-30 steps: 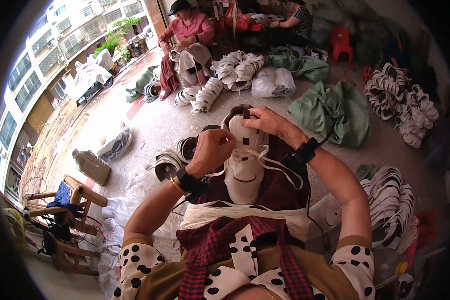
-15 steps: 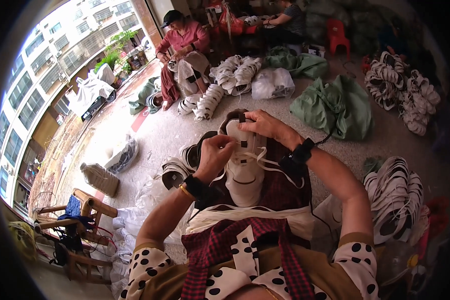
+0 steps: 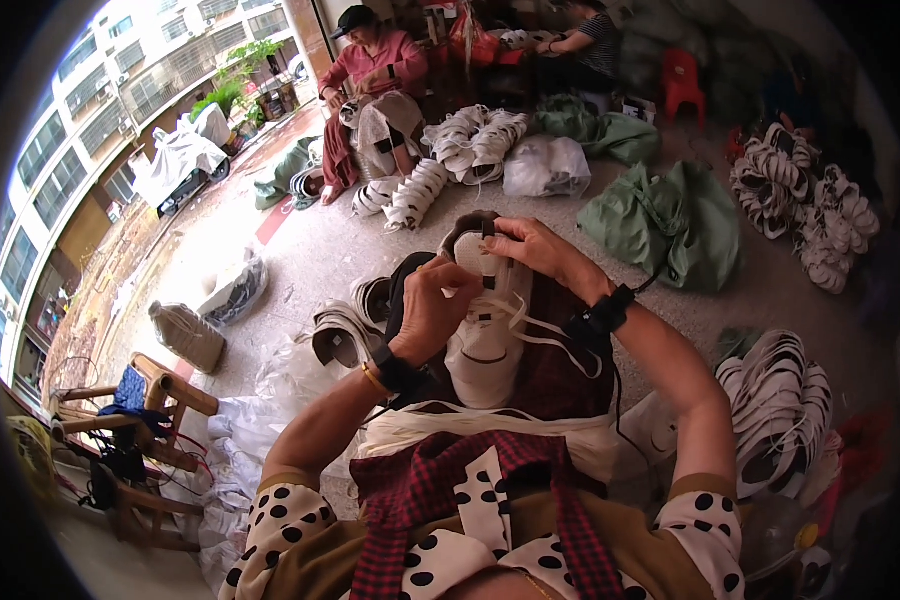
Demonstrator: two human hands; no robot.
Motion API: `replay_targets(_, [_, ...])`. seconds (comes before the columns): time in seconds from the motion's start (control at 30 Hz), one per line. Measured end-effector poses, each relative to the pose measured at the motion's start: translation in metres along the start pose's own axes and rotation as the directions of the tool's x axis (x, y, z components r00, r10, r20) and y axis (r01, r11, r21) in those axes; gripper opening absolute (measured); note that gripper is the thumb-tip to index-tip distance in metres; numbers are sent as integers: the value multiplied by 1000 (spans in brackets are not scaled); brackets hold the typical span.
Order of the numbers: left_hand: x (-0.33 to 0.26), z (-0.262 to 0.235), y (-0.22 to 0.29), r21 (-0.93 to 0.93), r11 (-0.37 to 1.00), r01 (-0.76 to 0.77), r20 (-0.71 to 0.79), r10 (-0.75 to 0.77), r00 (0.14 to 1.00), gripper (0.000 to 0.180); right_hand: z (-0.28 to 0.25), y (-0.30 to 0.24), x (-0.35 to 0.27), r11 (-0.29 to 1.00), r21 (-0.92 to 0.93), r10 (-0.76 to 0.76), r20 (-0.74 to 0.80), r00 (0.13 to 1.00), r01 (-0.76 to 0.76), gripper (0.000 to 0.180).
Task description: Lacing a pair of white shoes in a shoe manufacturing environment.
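Observation:
A white sneaker [image 3: 482, 365] lies on my lap, its toe toward me and its dark-lined collar away from me. My right hand [image 3: 542, 250] grips the upper edge of the shoe beside its tongue, thumb and fingers closed on it. Over the left side of the eyelets, my left hand [image 3: 438, 305] is pinched on the white shoelace, whose held part is mostly hidden by the fingers. The loose part of the shoelace [image 3: 560, 343] trails in loops off the shoe's right side. A bundle of white laces [image 3: 440, 425] lies across my lap.
Stacked white shoes [image 3: 345, 335] sit left of my lap, with another stack [image 3: 778, 410] at right. Green sacks [image 3: 660, 225] and more shoe piles [image 3: 470, 145] lie ahead. A seated person [image 3: 375, 70] handles a shoe at the far left. Bamboo stools [image 3: 140, 430] stand near left.
My left hand has shifted slightly up and its fingers have turned over the eyelets. My right hand stays on the shoe. The whole view has tilted a little.

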State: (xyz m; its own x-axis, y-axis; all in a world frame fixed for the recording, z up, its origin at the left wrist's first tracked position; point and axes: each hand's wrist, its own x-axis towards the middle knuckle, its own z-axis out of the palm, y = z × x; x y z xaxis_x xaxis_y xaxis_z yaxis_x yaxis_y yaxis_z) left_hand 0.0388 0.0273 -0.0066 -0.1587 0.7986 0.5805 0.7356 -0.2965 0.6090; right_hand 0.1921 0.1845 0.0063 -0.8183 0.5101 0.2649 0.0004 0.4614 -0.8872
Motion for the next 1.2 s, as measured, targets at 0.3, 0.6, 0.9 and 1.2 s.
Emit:
replay_targets(0.3, [10,0,1,54,979,-195,-46,198,979,44,-3,-6,-4,993,110,35,74,997,-43,27])
replay_targets(0.6, [63,-24,-15,-181,980,-80,373,144,917,98,13,-41,-48,931,-337,-223,-231,947,137,35])
replay_targets(0.9, [66,-30,-24,-253,967,36,511,102,854,82,33,-27,-44,711,-646,-433,-90,897,278,33])
replay_targets(1.2, [49,-24,-17,-217,955,-203,211,249,945,39,-62,-41,-81,705,-697,-175,-346,922,-128,11])
